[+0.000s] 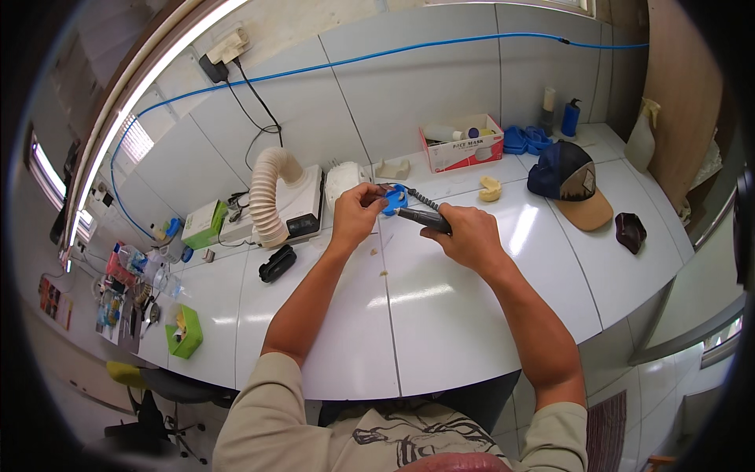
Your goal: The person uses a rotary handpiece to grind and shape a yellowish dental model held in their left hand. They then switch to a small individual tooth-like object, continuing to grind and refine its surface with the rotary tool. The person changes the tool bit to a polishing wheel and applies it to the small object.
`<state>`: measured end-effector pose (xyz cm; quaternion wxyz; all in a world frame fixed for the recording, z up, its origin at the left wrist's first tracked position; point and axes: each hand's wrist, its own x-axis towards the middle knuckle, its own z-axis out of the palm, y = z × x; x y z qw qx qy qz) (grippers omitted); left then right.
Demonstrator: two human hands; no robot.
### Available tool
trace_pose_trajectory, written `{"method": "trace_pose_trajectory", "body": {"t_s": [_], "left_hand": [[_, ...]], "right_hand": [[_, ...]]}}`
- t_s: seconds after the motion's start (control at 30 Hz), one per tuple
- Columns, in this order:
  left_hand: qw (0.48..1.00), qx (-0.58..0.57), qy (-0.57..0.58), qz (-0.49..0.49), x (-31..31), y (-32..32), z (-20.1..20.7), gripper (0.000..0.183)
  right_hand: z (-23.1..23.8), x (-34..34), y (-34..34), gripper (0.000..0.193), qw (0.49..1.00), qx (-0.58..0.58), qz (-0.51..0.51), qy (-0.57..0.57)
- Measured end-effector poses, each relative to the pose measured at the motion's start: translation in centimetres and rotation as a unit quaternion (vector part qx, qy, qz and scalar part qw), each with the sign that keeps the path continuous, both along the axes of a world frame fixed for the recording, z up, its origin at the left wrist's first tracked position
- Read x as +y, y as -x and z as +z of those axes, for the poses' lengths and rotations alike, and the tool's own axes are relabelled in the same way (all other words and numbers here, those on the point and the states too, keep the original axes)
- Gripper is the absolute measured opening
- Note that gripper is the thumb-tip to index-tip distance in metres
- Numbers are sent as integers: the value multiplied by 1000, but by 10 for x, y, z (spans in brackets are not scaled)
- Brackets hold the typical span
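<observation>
My right hand (474, 236) is wrapped round a dark rotary handpiece (425, 220), whose grey nose points left toward my other hand. A black coiled cord (423, 198) runs close above the handpiece. My left hand (355, 215) is closed in a pinch just left of the tool's nose; what its fingers hold is too small and hidden to make out. Right by those fingertips is a blue tray-like piece (390, 208), partly covered, with something pale on it. Small tan crumbs (383, 273) lie on the white table below my hands.
A ribbed beige hose (270, 189) rises from a white machine at the back left. Nearby sits a black case (278, 263). Toward the right are a cream dental cast (490, 189), a box of supplies (464, 153), a cap (572, 182) and a dark pouch (630, 232). A green bin (185, 337) stands left.
</observation>
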<state>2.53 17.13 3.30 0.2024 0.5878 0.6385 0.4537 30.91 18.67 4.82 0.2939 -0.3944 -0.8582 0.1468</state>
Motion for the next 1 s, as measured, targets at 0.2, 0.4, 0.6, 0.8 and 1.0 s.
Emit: {"method": "trace_pose_trajectory", "body": {"t_s": [0.2,0.4,0.6,0.8,1.0], "left_hand": [[848,-500,-32,-173,-32,-31,26,14],[824,-526,-58,-203,-39,-31,21,10],[825,-521,-52,-211,-43,-34,29,4],[834,-503,-62,-219,-41,-30,25,7],[840,-493,-67,-219,-43,-34,28,7]], "right_hand": [[5,-18,8,45,995,97,-7,-17],[1,-21,14,45,994,105,-3,-25],[0,-21,14,46,995,98,-7,-4],[-1,-20,16,46,995,102,5,-14],[0,-23,16,46,994,107,3,-3]]}}
